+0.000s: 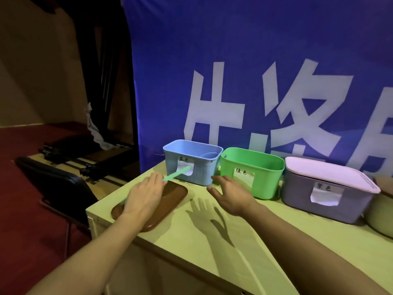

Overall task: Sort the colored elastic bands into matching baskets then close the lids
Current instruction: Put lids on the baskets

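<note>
Three baskets line the back edge of a pale green table (212,248), against a blue banner (234,50) with white characters. Left to right: the left hand (144,194) hovers over a brown tray (174,196), smooth, rounded corners, sitting close to the table's left edge; fingers pinch a green elastic band (177,173), thin flat strip, stretched toward the blue basket (192,161). That basket is ribbed plastic, lid off, paper label on front; whether anything is inside, cannot tell. Right hand (229,194) is released, fingers spread and relaxed, holding nothing, just in front of the green basket (253,172), smooth plastic, lid off, labelled. Bare tabletop lies in front of both hands, with hand shadows on it. Further right, the purple basket (325,199) has its pale pink lid (331,173) on and a paper label. At far right edge another rounded container (380,218) is cut off. Left of the table, a dark chair (53,179) on red floor.
</note>
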A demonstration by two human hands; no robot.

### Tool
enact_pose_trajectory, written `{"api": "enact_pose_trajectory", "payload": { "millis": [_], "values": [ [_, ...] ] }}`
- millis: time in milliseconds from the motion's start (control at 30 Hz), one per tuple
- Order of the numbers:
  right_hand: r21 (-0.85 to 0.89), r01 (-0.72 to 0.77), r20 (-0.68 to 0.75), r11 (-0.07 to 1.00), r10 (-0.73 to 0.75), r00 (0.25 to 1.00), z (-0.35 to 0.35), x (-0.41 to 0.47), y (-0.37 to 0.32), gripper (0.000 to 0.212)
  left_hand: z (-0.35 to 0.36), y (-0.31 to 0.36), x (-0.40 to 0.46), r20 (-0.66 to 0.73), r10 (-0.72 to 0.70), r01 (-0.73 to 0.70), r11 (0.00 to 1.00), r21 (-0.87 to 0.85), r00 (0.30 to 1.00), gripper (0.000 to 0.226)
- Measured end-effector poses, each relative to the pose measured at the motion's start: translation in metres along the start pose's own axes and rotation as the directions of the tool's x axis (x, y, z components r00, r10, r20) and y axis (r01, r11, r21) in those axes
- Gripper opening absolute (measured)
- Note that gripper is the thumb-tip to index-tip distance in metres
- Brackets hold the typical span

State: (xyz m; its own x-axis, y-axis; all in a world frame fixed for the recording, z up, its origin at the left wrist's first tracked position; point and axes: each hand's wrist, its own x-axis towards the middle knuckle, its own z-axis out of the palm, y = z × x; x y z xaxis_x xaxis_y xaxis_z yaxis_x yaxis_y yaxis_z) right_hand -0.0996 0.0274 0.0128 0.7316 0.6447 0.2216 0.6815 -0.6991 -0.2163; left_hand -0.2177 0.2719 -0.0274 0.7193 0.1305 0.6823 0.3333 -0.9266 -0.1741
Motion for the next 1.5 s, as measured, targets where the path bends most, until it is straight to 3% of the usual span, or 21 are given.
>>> {"api": "enact_pose_trajectory", "payload": {
  "millis": [133,300,433,500,600,733,800,900,967,1067,1233,1300,1500],
  "values": [
    [0.146,0.002,-0.11,0.989,0.014,0.994,-0.016,-0.002,0.008,0.073,-0.011,-0.013,0.032,-0.235,0.135,-0.127,0.991,0.051,0.963,0.037],
    [0.591,0.001,-0.215,0.807,0.156,0.964,-0.039,-0.004,0.022,0.078,-0.03,0.014,0.063,-0.286,0.197,-0.242,0.962,-0.13,0.938,0.037],
    [0.743,0.021,-0.226,0.669,0.222,0.948,-0.057,-0.012,0.038,0.049,-0.044,0.051,0.088,-0.25,0.106,-0.186,0.929,-0.319,0.962,0.052],
    [0.791,0.009,-0.219,0.612,0.269,0.938,-0.063,-0.014,0.052,0.04,-0.044,0.07,0.103,-0.216,0.074,-0.158,0.902,-0.403,0.974,0.048],
    [0.831,-0.042,-0.203,0.554,0.373,0.905,-0.068,-0.012,0.074,0.043,-0.033,0.097,0.121,-0.139,-0.062,-0.026,0.831,-0.556,0.988,0.037],
    [0.876,-0.066,-0.237,0.479,0.545,0.804,-0.075,0.004,0.104,0.047,-0.019,0.129,0.138,0.125,-0.285,0.284,0.629,-0.724,0.95,0.051],
    [0.896,-0.054,-0.254,0.442,0.608,0.752,-0.081,0.015,0.117,0.045,-0.014,0.141,0.15,0.185,-0.301,0.325,0.529,-0.784,0.936,0.054],
    [0.906,-0.081,-0.238,0.415,0.659,0.713,-0.089,0.034,0.134,0.052,-0.006,0.156,0.173,0.217,-0.275,0.326,0.457,-0.828,0.937,0.055],
    [0.892,-0.105,-0.245,0.439,0.667,0.704,-0.092,0.045,0.145,0.056,0.001,0.163,0.188,0.256,-0.253,0.346,0.435,-0.831,0.933,0.057],
    [0.798,-0.199,-0.283,0.569,0.645,0.71,-0.094,0.062,0.164,0.062,0.016,0.174,0.209,0.309,-0.18,0.358,0.481,-0.8,0.934,0.062],
    [0.47,-0.468,-0.258,0.748,0.624,0.738,-0.08,0.084,0.19,0.066,0.046,0.187,0.227,0.39,-0.144,0.398,0.57,-0.719,0.91,0.059],
    [0.32,-0.546,-0.243,0.775,0.624,0.743,-0.074,0.089,0.197,0.069,0.055,0.19,0.227,0.42,-0.126,0.408,0.594,-0.694,0.899,0.059],
    [0.041,-0.583,-0.204,0.812,0.578,0.79,-0.061,0.092,0.202,0.084,0.072,0.194,0.225,0.449,-0.078,0.379,0.673,-0.635,0.89,0.056]
  ]
}}
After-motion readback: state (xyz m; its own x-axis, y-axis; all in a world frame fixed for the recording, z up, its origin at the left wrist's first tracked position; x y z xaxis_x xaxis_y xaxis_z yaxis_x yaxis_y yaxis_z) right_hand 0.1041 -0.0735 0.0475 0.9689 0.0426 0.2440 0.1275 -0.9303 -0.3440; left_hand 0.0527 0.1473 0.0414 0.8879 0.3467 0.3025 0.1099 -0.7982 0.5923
